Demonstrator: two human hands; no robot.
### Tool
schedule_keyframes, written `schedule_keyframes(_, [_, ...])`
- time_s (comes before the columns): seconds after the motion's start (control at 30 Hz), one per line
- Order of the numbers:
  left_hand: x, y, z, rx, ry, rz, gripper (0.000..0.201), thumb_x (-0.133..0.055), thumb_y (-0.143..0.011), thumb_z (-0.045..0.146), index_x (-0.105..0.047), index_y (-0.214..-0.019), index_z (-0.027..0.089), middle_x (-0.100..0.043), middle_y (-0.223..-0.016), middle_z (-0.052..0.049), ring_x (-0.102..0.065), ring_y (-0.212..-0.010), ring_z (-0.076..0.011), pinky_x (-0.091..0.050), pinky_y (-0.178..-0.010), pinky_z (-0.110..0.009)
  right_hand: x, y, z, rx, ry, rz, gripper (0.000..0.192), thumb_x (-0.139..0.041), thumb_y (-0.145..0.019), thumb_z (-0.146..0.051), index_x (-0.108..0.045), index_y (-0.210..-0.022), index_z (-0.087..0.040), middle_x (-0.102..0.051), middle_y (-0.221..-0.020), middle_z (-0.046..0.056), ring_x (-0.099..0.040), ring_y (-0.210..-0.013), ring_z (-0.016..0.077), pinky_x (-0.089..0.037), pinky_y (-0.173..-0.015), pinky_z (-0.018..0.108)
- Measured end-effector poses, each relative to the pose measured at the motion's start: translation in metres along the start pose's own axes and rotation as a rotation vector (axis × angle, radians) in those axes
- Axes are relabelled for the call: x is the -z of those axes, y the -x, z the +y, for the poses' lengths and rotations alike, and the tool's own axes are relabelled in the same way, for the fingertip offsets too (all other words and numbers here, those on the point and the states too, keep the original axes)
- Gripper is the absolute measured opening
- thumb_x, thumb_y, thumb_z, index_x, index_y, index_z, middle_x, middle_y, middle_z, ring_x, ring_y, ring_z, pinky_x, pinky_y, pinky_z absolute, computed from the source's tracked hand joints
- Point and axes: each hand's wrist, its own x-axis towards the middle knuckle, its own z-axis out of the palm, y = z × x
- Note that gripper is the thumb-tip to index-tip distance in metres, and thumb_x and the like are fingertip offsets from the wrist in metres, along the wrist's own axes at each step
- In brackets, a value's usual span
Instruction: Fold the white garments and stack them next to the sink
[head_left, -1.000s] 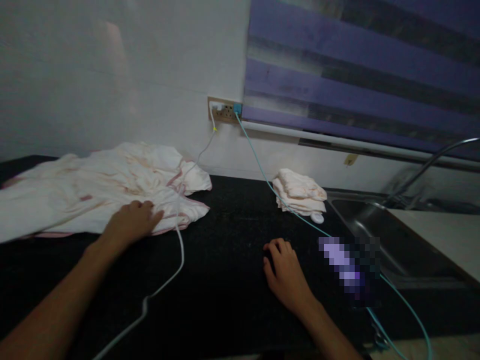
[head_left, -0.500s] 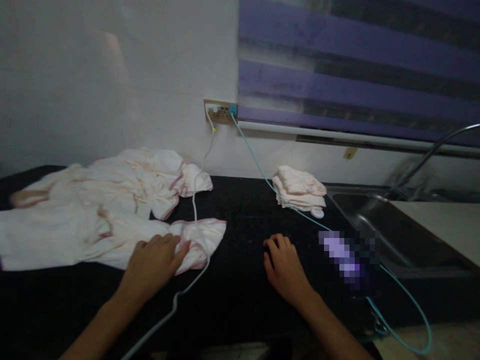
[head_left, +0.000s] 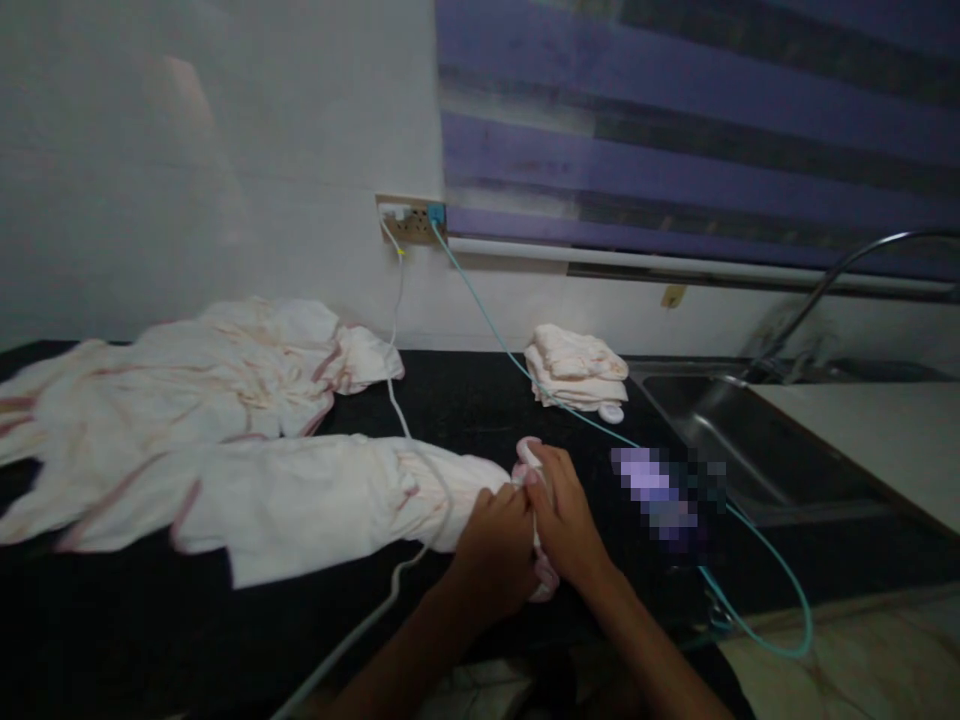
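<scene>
A long white cloth [head_left: 300, 500] with pink edging stretches across the black countertop from the left towards the middle. My left hand [head_left: 496, 545] is closed around its bunched right end. Beside it, my right hand [head_left: 568, 515] grips the pink-edged tip, its fingers meeting those of the left. Behind lies a second crumpled white cloth [head_left: 225, 365] with brownish marks, which neither hand touches. A white cable [head_left: 397, 585] runs over the long cloth just left of my hands.
At the back stands a folded cloth stack [head_left: 576, 365]. A pixelated object [head_left: 656, 495] lies right of my hands near a teal cable [head_left: 780, 560]. Further right are a metal sink [head_left: 697, 425] and a curved faucet [head_left: 832, 275]. A wall socket [head_left: 411, 220] holds plugs.
The near cloth's right end has been pulled rightward under the white cable. My left hand moved right with it, and my right hand has closed on its tip. The view shifted slightly right.
</scene>
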Motion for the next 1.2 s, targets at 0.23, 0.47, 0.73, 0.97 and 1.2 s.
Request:
schedule_keyframes(0.23, [0.009,0.009,0.0,-0.089,0.295,0.005,0.04,-0.065,-0.087,0.023,-0.058,-0.126,0.028,-0.065,-0.133,-0.007,-0.058,-0.124,-0.0257,-0.048,-0.11,-0.045,0.012,0.01,0.008,-0.098,-0.03,-0.061,0.039,-0.047,-0.106,-0.037,-0.064,-0.137,-0.021,-0.07,-0.132,0.011,-0.064,-0.125,0.0237,-0.048,-0.111,0.04])
schedule_keyframes(0.47, [0.053,0.032,-0.069,0.139,0.12,0.268,0.025,-0.047,-0.103,0.038,-0.065,-0.11,0.023,-0.069,-0.119,-0.01,-0.059,-0.116,-0.0268,-0.048,-0.107,-0.047,0.01,0.007,0.0,-0.078,0.131,-0.192,0.024,-0.048,-0.106,-0.031,-0.07,-0.102,-0.021,-0.073,-0.097,0.005,-0.067,-0.092,0.0192,-0.048,-0.085,0.03])
schedule_keyframes(0.73, [0.051,0.036,-0.128,0.295,-0.284,0.191,0.046,-0.035,-0.106,0.046,-0.069,-0.11,0.015,-0.07,-0.113,-0.015,-0.063,-0.111,-0.0328,-0.047,-0.105,-0.052,0.011,0.006,-0.012,-0.183,0.445,-0.311,0.036,-0.047,-0.108,-0.038,-0.064,-0.081,-0.021,-0.072,-0.076,0.004,-0.066,-0.072,0.0172,-0.026,-0.063,0.029])
schedule_keyframes(0.97, [0.033,0.027,-0.094,0.189,-0.398,0.238,0.043,-0.039,-0.106,0.04,-0.068,-0.12,0.012,-0.069,-0.125,-0.018,-0.063,-0.119,-0.0349,-0.049,-0.103,-0.051,0.013,0.01,-0.012,-0.082,0.464,-0.351,0.051,-0.045,-0.108,-0.049,-0.062,-0.069,-0.021,-0.071,-0.068,0.004,-0.06,-0.061,0.0146,-0.021,-0.059,0.03])
schedule_keyframes(1.2, [0.011,0.007,-0.07,0.057,-0.329,0.321,0.042,-0.043,-0.107,0.042,-0.069,-0.123,0.013,-0.072,-0.126,-0.015,-0.066,-0.117,-0.0304,-0.051,-0.107,-0.049,0.012,0.014,-0.003,0.002,0.244,-0.174,0.051,-0.05,-0.1,-0.039,-0.041,-0.053,-0.02,-0.046,-0.049,-0.003,-0.037,-0.047,0.0085,-0.019,-0.054,0.028])
